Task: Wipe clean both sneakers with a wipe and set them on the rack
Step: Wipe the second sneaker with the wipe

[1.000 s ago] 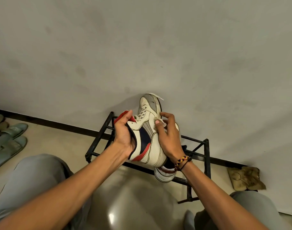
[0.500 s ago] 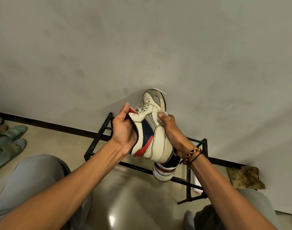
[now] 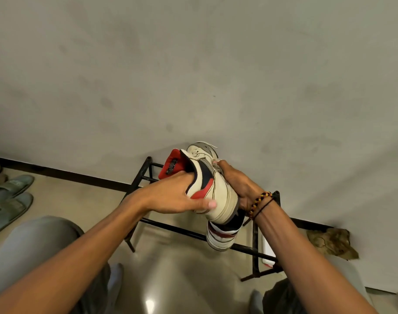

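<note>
Sneaker (image 3: 212,191) is gripped at the heel by your left hand (image 3: 175,196); your right hand (image 3: 238,184) seems to pinch a wipe (image 3: 215,161) on it.

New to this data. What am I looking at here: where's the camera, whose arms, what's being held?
There is no robot: a person works with bare hands, and the single wide-angle camera sits on their head, looking forward and down.

The left hand grips a white, navy and red sneaker at its heel, held in the air. The right hand, with a beaded bracelet at the wrist, holds the far side and pinches a small wipe against the shoe.

Below is a black metal rack on the floor by the wall; the second sneaker already rests on it. Grey slippers lie on the floor at the left, and a crumpled rag at the right.
</note>
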